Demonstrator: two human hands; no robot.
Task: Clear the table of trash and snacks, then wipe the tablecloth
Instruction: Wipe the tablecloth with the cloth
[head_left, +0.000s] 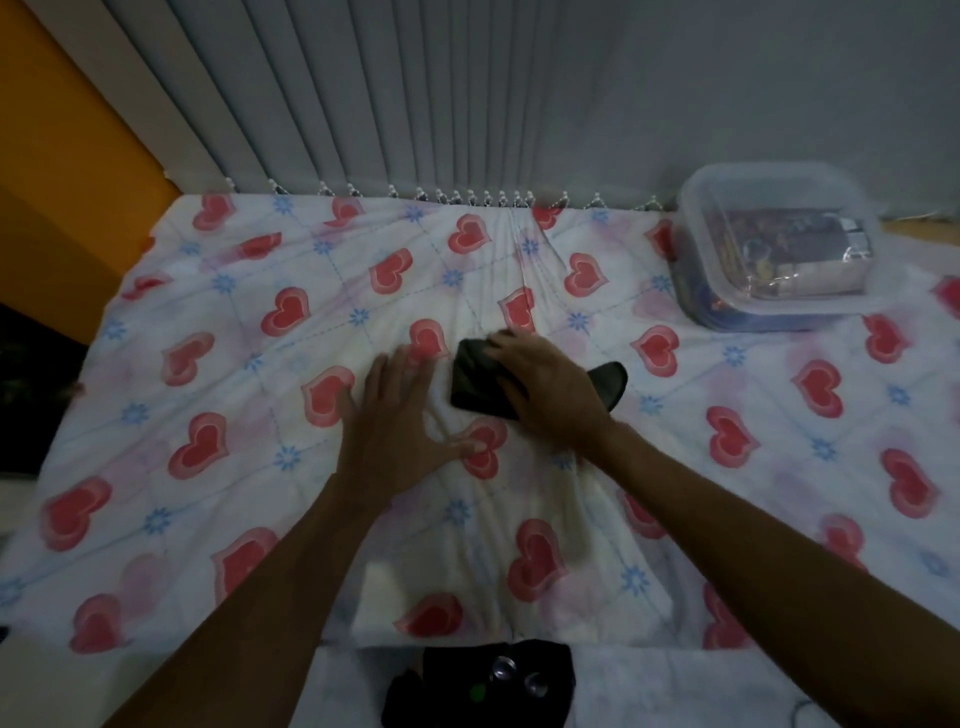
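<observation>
1. Pressing down on a dark cloth (480, 379), the right hand (550, 389) lies palm-down with its fingers spread over the fabric, clamped on it against the tablecloth (260, 322)
2. Part of the dark cloth shows ahead of the fingertips and another corner sticks out just behind the wrist side of the same hand
3. Just beside that grip, the left hand (400, 421) rests flat on the tablecloth with fingers apart, holding nothing; its fingertips come close to the near edge of the cloth, though whether they touch it cannot be told
4. The tablecloth is white with red hearts and small blue flowers, and it is bunched into wrinkles that run from beyond the two hands to below them
5. Well apart from the wiping hand, beyond it and off to its outer side, a clear plastic container (774, 249) with its lid on sits on the tablecloth; wrapped snacks show through its wall
6. Grey vertical blinds (415, 93) hang behind the far table edge
</observation>
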